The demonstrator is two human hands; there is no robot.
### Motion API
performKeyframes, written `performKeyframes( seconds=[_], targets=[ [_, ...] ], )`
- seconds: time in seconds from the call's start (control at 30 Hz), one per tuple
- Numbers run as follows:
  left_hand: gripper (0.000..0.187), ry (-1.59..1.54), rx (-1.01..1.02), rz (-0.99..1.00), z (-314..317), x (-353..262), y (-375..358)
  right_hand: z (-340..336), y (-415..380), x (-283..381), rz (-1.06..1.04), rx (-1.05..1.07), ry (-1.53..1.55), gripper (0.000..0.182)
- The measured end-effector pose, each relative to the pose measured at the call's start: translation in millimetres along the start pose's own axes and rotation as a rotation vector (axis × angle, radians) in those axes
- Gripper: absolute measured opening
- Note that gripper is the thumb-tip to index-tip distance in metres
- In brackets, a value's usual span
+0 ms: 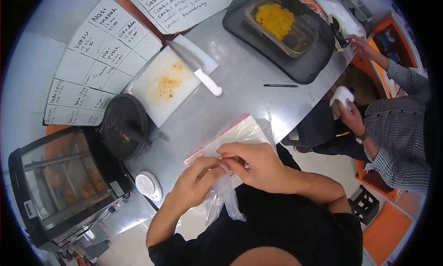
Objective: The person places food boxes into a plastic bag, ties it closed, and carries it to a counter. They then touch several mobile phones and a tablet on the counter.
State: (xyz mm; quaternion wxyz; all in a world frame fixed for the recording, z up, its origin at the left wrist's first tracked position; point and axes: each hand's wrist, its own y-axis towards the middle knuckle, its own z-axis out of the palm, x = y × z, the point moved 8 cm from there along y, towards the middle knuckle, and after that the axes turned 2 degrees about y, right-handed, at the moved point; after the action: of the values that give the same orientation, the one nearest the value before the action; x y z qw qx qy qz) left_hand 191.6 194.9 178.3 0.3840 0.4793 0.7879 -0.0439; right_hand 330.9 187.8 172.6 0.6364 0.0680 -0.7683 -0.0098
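A clear plastic bag (224, 199) is gathered at the table's near edge, around or against a white box with red print (244, 133). My left hand (198, 180) has its fingers closed on the bag's gathered plastic. Touching it at the fingertips, my right hand (258, 166) pinches the same plastic from the other side. Both hands lie over the box and hide part of it. The bag's loose end hangs down toward my black shirt.
A knife (208, 82) lies on white cutting boards (154, 88). Around the metal table are a stone mortar (121, 123), a white scale (146, 185), a pen (280, 85) and a black tray (240, 23) holding yellow food (275, 20). A person (399, 123) stands at the right.
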Motion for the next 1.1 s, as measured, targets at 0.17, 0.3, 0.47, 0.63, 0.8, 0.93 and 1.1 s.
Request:
performKeyframes(
  seconds=[0.17,0.3,0.47,0.63,0.8,0.93,1.1],
  targets=[
    [0.036,0.080,0.144,-0.127,-7.1,-7.4,8.0,5.9,0.5,-0.1,-0.068,0.102,-0.135,0.019],
    [0.030,0.342,0.207,-0.079,-17.0,-8.4,24.1,7.7,-2.5,3.8,-0.158,0.128,-0.161,0.013],
    [0.025,0.245,0.143,-0.322,-22.3,3.0,25.7,8.1,-4.1,1.1,-0.145,0.136,-0.164,0.012],
    [0.024,-0.081,-0.086,-0.558,-7.1,8.2,11.7,4.7,-4.5,3.9,-0.206,0.083,-0.167,0.013],
    [0.023,-0.454,-0.669,-0.706,13.9,18.1,-18.6,1.5,-4.8,-2.9,-0.066,0.094,-0.077,0.012],
    [0.016,-0.348,-0.746,-0.667,12.3,12.0,-27.6,0.0,-2.6,-7.0,0.037,0.102,-0.028,0.013],
    [0.014,0.007,-0.658,-0.513,2.7,-6.8,-16.9,-8.0,-1.9,-6.4,0.014,0.025,0.023,0.011]
  ],
)
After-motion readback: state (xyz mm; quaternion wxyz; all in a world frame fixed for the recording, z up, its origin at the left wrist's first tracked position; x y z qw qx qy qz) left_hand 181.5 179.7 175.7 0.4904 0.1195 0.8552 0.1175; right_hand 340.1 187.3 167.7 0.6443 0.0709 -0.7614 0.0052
